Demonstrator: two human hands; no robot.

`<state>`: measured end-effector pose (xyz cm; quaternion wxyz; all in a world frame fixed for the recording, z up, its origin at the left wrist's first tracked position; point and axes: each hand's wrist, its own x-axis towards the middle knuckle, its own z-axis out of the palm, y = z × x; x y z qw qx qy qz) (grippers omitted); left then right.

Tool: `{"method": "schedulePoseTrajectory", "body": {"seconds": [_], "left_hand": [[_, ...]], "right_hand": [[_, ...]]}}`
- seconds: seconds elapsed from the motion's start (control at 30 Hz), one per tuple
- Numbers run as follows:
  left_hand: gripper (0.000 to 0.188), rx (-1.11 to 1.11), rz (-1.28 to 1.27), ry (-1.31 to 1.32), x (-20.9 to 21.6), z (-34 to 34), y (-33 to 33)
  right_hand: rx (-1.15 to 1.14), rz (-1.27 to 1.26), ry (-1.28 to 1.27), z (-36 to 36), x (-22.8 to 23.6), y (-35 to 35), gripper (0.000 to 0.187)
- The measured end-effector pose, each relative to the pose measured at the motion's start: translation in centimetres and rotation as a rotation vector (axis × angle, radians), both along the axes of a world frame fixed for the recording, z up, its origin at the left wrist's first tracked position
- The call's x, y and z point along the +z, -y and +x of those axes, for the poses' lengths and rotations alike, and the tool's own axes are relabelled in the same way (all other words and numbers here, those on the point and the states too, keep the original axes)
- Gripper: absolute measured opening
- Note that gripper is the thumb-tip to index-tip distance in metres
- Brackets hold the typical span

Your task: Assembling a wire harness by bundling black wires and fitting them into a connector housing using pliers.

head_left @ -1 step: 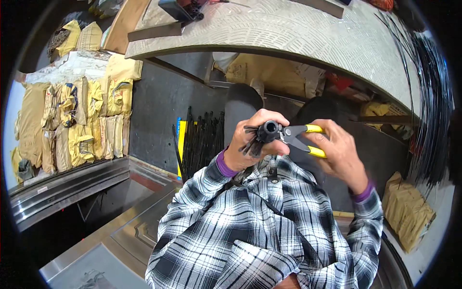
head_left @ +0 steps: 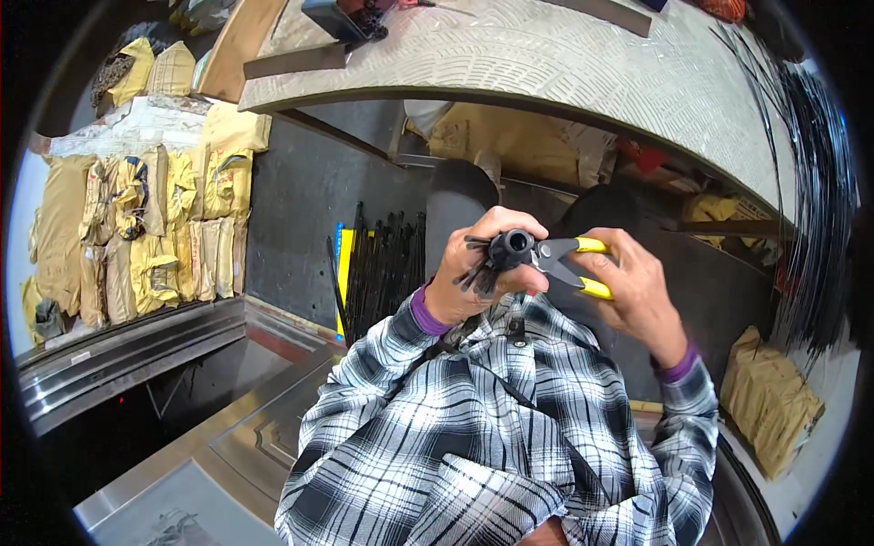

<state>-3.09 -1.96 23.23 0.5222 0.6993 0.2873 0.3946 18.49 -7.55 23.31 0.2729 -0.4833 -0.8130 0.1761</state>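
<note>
Both hands meet in front of the chest above the plaid shirt: left hand is clenched around a black round part with an open tube-like end facing up and thin black prongs sticking out between the knuckles; right hand is wrapped around the yellow handles of a pair of cutters, whose tip touches the black part. Beyond them curves a grey patterned worktop; stacked yellow sacks stand far left, a bundle of black rods leans near a yellow strip, and black wires hang right
</note>
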Motion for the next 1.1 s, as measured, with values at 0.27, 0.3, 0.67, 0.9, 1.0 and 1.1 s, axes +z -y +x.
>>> {"method": "schedulePoseTrajectory", "body": {"seconds": [0.27, 0.3, 0.67, 0.9, 1.0, 1.1], "left_hand": [[0.075, 0.081, -0.230, 0.173, -1.7, 0.0, 0.6], [0.085, 0.050, -0.287, 0.241, -1.7, 0.1, 0.3], [0.070, 0.052, -0.206, 0.185, -1.4, -1.7, 0.0], [0.060, 0.231, 0.047, 0.078, -1.2, -1.2, 0.2], [0.061, 0.188, 0.036, 0.141, -1.5, -0.8, 0.5], [0.061, 0.161, 0.149, -0.117, -1.9, -1.7, 0.2]], "right_hand": [[-0.057, -0.030, -0.364, -3.2, -5.9, 0.5, 0.025], [-0.125, -0.140, -0.662, -4.3, -6.2, 0.4, 0.021], [0.120, -0.134, -0.916, -7.1, -1.9, -4.8, 0.047], [-0.176, -0.065, -1.057, -9.6, -2.5, -2.6, 0.017], [-0.203, 0.178, -0.711, -8.3, -1.0, -1.8, 0.014], [-0.124, 0.136, -0.570, -6.6, 1.5, -2.6, 0.020]]}}
